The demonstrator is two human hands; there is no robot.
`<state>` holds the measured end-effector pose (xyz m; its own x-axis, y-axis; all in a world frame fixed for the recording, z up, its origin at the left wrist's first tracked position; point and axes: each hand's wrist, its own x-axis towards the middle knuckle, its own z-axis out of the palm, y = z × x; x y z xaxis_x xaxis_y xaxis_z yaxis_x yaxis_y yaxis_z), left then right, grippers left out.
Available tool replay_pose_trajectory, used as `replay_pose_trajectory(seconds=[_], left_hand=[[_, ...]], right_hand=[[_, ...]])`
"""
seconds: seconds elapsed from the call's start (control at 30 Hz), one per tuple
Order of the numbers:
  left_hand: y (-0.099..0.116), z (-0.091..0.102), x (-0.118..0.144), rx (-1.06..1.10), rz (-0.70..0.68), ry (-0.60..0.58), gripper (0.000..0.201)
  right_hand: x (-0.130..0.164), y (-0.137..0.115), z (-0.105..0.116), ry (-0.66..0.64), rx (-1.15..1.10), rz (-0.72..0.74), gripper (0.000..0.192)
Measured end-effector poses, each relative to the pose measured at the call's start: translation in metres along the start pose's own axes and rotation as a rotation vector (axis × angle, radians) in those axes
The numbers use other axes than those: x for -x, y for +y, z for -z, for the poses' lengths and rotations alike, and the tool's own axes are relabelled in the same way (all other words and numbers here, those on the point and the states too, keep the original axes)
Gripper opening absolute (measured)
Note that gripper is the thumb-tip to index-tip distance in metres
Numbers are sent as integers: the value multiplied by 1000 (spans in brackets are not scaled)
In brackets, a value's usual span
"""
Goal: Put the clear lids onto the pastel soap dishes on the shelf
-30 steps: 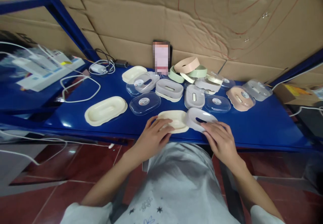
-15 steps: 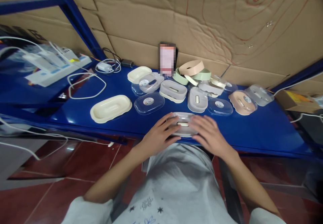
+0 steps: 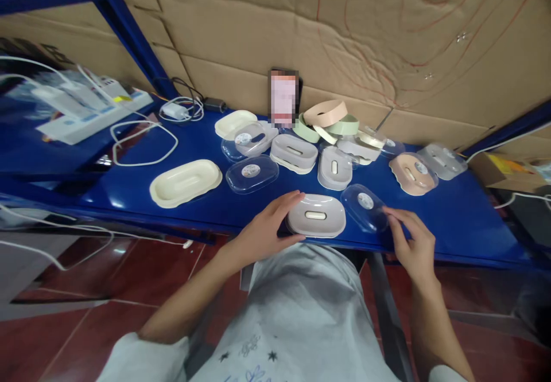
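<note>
Grey soap tray point(image 3: 316, 216) sits nested on its base at the worktop point(image 3: 451, 221) front edge, left hand point(image 3: 267, 230) steadying it with an open grip. Right hand point(image 3: 411, 241) pinches the clear lid point(image 3: 364, 208), tilted just beside it, not yet fitted. Other loose parts lie behind, unassembled.

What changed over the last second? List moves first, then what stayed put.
The grey tray, held beside the cream dish a second ago, now sits seated on it. The right hand left it, moved right and took hold of a clear lid, tilting it up. The left hand stayed at the dish's left edge. The other dishes and lids on the blue shelf did not move.
</note>
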<state>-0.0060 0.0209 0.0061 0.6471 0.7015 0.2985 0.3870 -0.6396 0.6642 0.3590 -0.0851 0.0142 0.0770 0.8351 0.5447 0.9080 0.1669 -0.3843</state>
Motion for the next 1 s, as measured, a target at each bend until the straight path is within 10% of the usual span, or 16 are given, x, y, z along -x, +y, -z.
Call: replay_pose_trajectory(seconds=[0.23,0.47,0.7,1.0], left_hand=[[2,0,0,-2,3,0,84],[1,-1,1,-12,8,-12,80],[0,4,-1,85,38,-32,84],[-3,12,-4,295,101,-64,101]], right_hand=[[-18,-33,-25,-288,189,119,57],[5,-31,-2,-190,320,-159,49],[6,-19,0,-110,40,-135,52],[-20,-73,-25,-417,-230,488,68]])
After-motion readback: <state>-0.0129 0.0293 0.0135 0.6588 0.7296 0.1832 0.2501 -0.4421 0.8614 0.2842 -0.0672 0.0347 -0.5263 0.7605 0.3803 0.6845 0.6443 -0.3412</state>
